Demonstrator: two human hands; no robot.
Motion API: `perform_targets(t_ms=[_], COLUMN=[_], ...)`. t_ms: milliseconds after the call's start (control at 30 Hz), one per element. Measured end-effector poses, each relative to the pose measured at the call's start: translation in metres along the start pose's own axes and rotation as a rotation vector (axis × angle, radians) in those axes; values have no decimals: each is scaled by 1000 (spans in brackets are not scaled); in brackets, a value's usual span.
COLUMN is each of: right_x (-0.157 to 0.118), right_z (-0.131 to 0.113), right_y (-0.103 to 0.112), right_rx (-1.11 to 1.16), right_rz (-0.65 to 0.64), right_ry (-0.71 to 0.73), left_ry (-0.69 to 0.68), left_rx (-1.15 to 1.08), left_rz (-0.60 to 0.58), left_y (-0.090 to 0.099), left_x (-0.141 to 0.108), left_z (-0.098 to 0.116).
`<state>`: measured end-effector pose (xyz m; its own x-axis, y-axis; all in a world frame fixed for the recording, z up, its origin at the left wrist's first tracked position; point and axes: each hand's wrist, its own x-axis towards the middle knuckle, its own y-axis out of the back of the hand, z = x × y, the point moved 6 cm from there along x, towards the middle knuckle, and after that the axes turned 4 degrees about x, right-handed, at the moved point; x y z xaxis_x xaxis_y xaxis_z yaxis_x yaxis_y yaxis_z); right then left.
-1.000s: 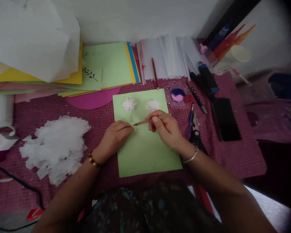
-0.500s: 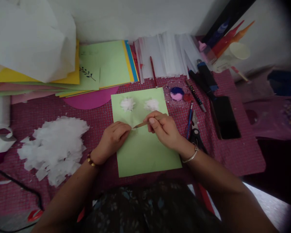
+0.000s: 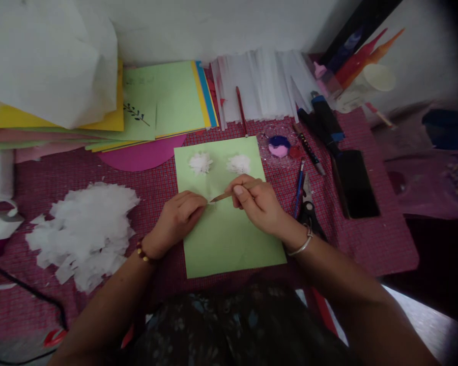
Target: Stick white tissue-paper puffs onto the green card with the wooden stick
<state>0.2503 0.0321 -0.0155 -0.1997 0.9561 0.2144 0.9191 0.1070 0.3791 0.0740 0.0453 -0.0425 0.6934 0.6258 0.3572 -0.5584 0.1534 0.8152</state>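
Note:
A light green sheet of paper (image 3: 236,244) lies in front of me, with two white tissue-paper tufts, one at its upper left (image 3: 200,162) and the other at its upper right (image 3: 238,163). My left hand (image 3: 179,216) rests on the sheet's left side, its fingers closed at the tip on a small whitish piece of paper (image 3: 210,203). In my right hand (image 3: 257,203) is a thin paintbrush (image 3: 222,196), gripped like a pen. Its brown tip points left and meets the whitish piece beside my left fingertips.
Left stands a heap of white tissue pieces (image 3: 91,229). Behind are coloured sheets (image 3: 175,96) and white strips (image 3: 259,86). To the right are a paint palette (image 3: 278,147), scissors (image 3: 308,206), a blue pencil (image 3: 299,188) and a phone (image 3: 354,185).
The view has shifted very slightly. Both hands and the paintbrush keep almost the same place on the green sheet.

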Motion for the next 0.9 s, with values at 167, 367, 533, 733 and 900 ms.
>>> perform_targets(t_ms=[167, 367, 533, 733, 900], right_x=[0, 1, 4, 0, 0], right_z=[2, 2, 2, 16, 19], right_y=[-2, -4, -2, 14, 6], right_rx=[-14, -44, -29, 335, 333], right_rz=[-17, -49, -33, 208, 76], right_ry=[-15, -18, -12, -131, -159], left_ry=[4, 73, 101, 120, 136], left_rx=[20, 32, 10, 7, -14], left_rz=[21, 42, 58, 45, 41], left_y=[0, 1, 1, -3, -4], left_x=[0, 5, 10, 13, 13], left_z=[-1, -3, -4, -6, -8])
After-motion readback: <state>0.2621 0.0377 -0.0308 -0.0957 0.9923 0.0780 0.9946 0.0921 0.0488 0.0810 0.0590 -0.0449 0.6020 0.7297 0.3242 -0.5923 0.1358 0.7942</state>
